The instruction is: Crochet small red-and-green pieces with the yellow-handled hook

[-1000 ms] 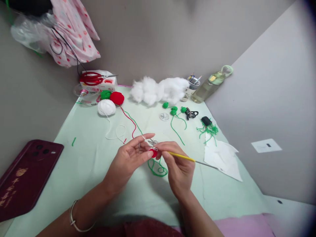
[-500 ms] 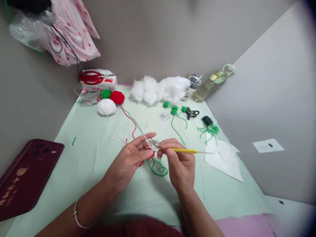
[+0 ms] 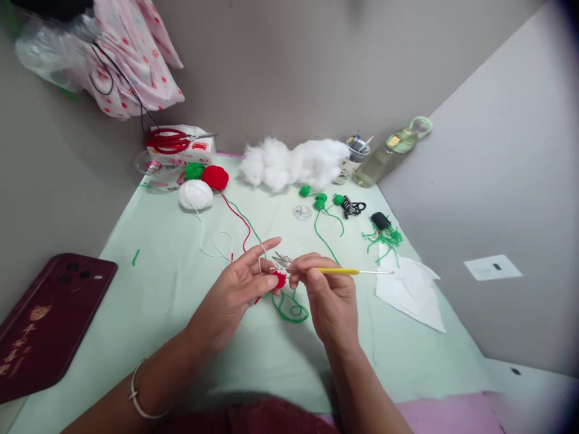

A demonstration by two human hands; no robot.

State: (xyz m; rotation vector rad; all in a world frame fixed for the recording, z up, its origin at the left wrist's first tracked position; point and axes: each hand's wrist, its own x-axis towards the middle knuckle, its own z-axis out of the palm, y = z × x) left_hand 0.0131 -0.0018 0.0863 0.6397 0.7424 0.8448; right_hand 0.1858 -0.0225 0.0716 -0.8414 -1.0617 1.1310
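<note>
Between the thumb and fingers of my left hand is a small red crochet piece with white stitches along its top edge. White yarn loops over my raised left index finger. My right hand grips a crochet hook by its yellow handle, and the hook's thin metal tip meets the white edge of the piece. A loose coil of green yarn lies on the table below the hands. Small scissors rest just behind them, partly hidden by my fingers.
Yarn balls in white, red and green sit at the back left. White stuffing lies along the wall. A bottle, a hair clip and white paper are to the right; a dark red phone is left.
The red piece has turned in my left fingers, so more of its red face and white edge shows. My right hand and the hook have shifted slightly.
</note>
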